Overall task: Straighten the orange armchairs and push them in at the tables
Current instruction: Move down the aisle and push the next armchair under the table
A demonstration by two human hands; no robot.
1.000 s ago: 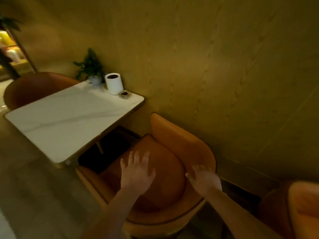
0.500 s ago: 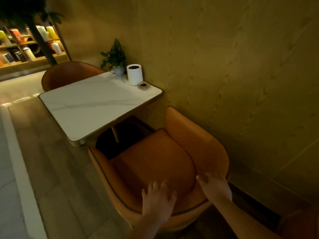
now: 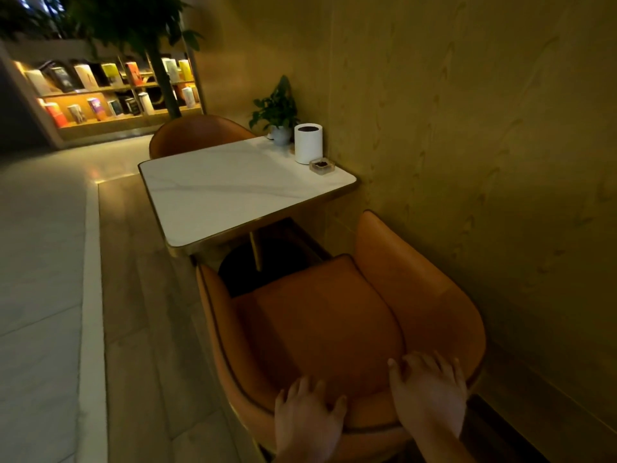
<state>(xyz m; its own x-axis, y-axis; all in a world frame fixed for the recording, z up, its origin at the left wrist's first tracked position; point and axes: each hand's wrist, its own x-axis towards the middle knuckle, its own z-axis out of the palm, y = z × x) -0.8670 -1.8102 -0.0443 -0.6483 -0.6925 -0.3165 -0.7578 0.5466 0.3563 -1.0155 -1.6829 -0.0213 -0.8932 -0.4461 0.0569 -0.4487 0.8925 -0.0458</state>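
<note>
No legible text. Book covers [image 3: 110, 75] on the far-left shelves are too blurred and small to read.

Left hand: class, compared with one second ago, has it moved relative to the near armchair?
Yes. The left hand drew back from over the seat cushion to the back rim of the near armchair.

The near armchair [image 3: 334, 315] at 6 o'clock is orange with dark piping along its rim. At 12 o'clock from it the table [image 3: 217, 192] has a white top with faint grey marble veins and a gold edge. The far armchair [image 3: 197, 133] at 11 o'clock is a duller orange-brown. A white cylinder [image 3: 307, 143] with a dark top and a green plant [image 3: 277, 108] in a pale pot stand at 1 o'clock. The wall [image 3: 467, 128] is yellow-ochre (wood-grain pattern). Books [image 3: 100, 85] show many colours.
</note>
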